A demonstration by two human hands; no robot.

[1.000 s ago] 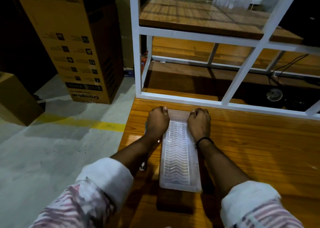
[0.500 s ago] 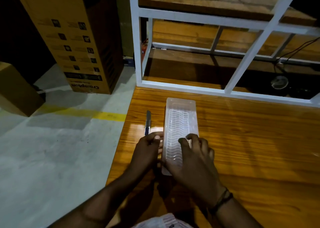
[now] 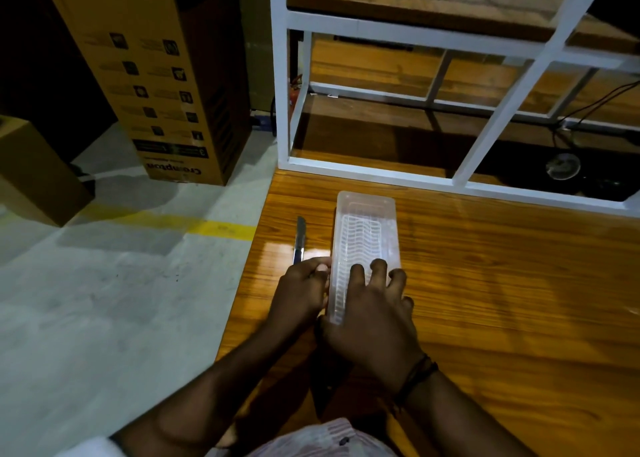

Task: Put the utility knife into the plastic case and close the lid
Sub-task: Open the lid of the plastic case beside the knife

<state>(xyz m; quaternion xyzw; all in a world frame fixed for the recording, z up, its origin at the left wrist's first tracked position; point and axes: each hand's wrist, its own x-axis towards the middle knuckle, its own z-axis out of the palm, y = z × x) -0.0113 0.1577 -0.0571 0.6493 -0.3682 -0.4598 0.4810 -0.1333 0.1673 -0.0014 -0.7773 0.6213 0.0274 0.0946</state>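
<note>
We see the utility knife [image 3: 300, 239] lying flat on the wooden table [image 3: 502, 283], centre-left of frame, just left of the plastic case [image 3: 365, 238] and outside it; its near end is hidden under the left hand [image 3: 300, 293]. The case is translucent, long, ribbed with wavy lines, running away from us in the middle of the frame, lid looks shut but we cannot tell if it is latched. Left hand curls against the case's near left edge, fingertips at the rim. Right hand [image 3: 372, 321] lies on top of the case's near end, fingers [image 3: 356, 276] spread on the lid. Both hands are on the case, close together. White metal frame [image 3: 381, 176] spans the upper frame beyond the table. Tall cardboard box [image 3: 162, 72] stands upper left on the grey floor [image 3: 104, 300], with a yellow floor line [image 3: 221, 229] beside the table edge
</note>
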